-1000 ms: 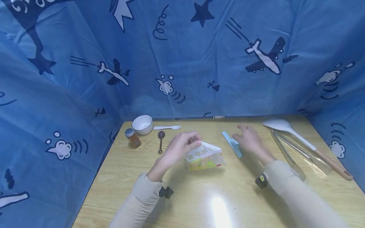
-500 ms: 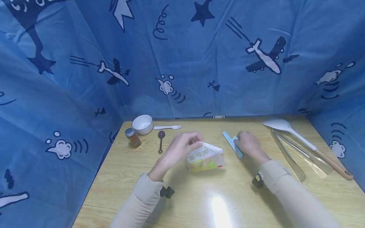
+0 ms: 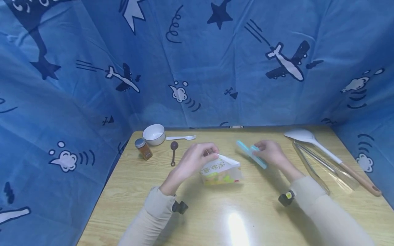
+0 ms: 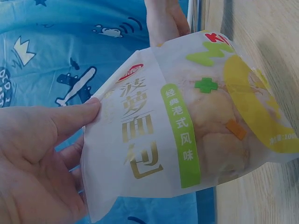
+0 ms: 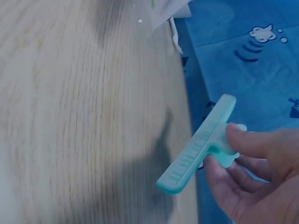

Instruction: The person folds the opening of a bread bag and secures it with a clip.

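Observation:
My left hand (image 3: 198, 157) pinches the white top edge of a bread bag (image 4: 140, 126) between thumb and fingers. Through the clear part of the bag, pale bread pieces (image 4: 219, 144) show beside a green strip of lettering. To the right of it, my right hand (image 3: 272, 153) holds a light teal bag clip (image 5: 198, 144) by its handle tabs, thumb on one side and fingers on the other. The clip's long ribbed bar points away from the hand, raised over the table with its shadow below.
At the back left stand a white bowl (image 3: 154, 134) and a spice jar (image 3: 143, 149), near a white fork (image 3: 181, 137) and a brown measuring spoon (image 3: 173, 153). On the right lie a white ladle with a wooden handle (image 3: 311, 138) and metal tongs (image 3: 311, 167). A blue curtain (image 3: 197, 68) borders the table.
My right hand has come down onto the bag clip, gripped it and lifted it off the table. The left hand keeps its hold on the bread bag, almost still.

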Motion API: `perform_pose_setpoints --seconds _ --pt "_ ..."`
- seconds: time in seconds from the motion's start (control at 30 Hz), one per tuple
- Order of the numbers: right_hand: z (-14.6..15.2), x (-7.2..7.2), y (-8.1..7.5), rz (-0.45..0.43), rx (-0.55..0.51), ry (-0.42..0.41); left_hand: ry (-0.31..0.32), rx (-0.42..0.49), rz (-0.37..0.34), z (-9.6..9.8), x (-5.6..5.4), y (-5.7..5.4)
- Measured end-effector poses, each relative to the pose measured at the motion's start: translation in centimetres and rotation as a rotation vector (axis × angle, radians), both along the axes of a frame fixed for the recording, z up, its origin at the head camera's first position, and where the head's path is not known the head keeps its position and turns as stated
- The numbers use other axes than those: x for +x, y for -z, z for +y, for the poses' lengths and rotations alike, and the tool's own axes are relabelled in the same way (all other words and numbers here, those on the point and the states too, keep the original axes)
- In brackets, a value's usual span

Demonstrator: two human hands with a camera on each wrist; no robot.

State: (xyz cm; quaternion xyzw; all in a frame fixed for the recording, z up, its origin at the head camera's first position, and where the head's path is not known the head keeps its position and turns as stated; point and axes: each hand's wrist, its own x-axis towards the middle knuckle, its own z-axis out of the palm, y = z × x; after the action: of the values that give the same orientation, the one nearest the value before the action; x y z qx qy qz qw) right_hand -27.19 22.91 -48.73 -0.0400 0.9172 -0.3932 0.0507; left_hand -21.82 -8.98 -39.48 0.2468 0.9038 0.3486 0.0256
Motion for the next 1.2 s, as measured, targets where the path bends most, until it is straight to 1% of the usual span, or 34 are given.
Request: perform_pose_setpoints --seconds 0.2,0.33,0.57,0.87,1.0,1.2 --pt "0.0 1.7 -1.7 0.11 -0.12 -0.016 0.003 0.003 0.003 0.1 -0.1 0.0" --pt "0.0 3.0 -3.0 0.176 -0.138 -0.048 0.004 0.002 0.009 0.1 -0.1 0.0" --pt "-0.1 5.1 -5.0 0.171 -0.178 -0.09 0.006 -0.006 0.014 0.1 -0.2 0.0" --pt "-1.4 6.9 -6.9 0.139 -0.203 -0.174 0.008 0.0 0.006 0.0 -0.1 0.2" --pt "-1.9 7.2 -7.2 0.133 -0.214 -0.206 0.019 0.014 0.008 -0.1 0.0 0.2" --pt "-2.2 7.3 -6.8 0.117 -0.21 -0.21 0.04 0.024 0.003 -0.1 0.2 -0.1"
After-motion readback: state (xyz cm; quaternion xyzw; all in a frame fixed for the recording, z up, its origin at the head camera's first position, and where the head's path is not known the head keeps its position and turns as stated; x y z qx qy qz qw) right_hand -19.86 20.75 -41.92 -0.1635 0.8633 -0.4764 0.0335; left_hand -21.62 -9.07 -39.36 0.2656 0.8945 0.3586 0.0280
